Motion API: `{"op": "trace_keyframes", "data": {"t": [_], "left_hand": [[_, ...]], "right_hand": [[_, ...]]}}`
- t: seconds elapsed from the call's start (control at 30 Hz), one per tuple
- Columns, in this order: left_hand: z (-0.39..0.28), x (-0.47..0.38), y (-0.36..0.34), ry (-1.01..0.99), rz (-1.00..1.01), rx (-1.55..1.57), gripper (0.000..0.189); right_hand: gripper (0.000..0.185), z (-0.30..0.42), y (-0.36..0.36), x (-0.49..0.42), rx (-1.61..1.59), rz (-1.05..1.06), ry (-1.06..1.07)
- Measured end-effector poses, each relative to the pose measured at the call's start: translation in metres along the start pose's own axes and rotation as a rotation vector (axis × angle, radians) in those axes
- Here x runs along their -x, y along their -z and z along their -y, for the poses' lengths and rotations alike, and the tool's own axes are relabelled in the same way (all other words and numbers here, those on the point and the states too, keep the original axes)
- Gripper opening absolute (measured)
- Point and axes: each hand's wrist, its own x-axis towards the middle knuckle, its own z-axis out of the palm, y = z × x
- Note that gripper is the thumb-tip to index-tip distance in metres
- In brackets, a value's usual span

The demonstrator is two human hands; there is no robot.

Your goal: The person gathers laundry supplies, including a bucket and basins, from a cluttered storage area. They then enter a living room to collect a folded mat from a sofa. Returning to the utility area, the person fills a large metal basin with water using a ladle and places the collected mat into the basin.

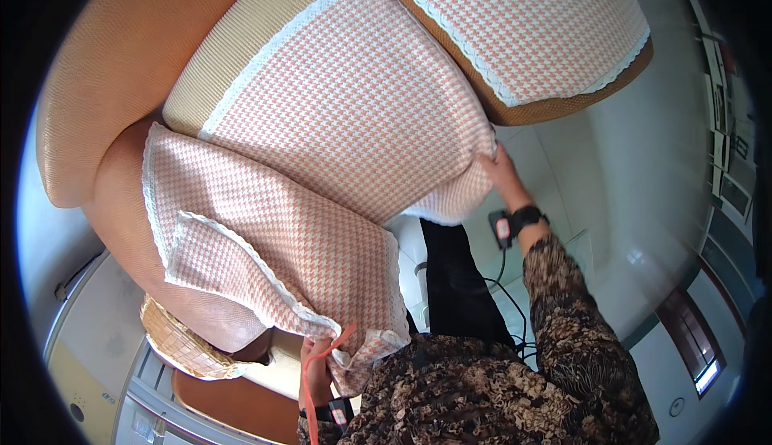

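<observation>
A pink-and-white houndstooth cover with lace edging [356, 89] lies over the ribbed beige seat of a sofa. My right hand [497, 164] grips its front corner, where the fabric folds over the seat edge. A second matching cover [283, 204] drapes over the sofa's tan arm, with one lace-edged part folded back. My left hand [316, 354] is at the lower edge of that cover, partly hidden, beside a red ribbon [310, 385]; the fingers' hold is unclear. Another matching cover [543, 29] lies on the neighbouring brown seat.
The tan sofa backrest [120, 53] rises at the upper left. A woven basket [181, 342] stands beyond the sofa arm. A black cable [518, 312] hangs from the device at my right wrist, above pale floor tiles [555, 161].
</observation>
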Motion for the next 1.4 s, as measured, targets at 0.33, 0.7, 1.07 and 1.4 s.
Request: {"op": "trace_keyframes", "data": {"t": [0.33, 0.7, 1.07, 1.4], "left_hand": [[0.001, -0.047, -0.015, -0.057, 0.218, 0.104, 0.037], [0.05, -0.137, 0.008, -0.253, 0.079, -0.177, 0.037], [0.09, -0.211, 0.035, 0.001, 0.252, 0.193, 0.033], [0.128, -0.187, -0.062, -0.184, 0.01, 0.056, 0.034]], "right_hand": [[0.042, 0.119, -0.185, 0.226, 0.112, 1.359, 0.481], [0.042, 0.06, 0.02, -0.066, -0.359, -0.609, -0.096], [0.027, 0.041, 0.075, -0.184, -0.679, -0.463, -0.303], [0.038, -0.01, 0.162, -0.272, -0.423, -0.21, -0.145]]}}
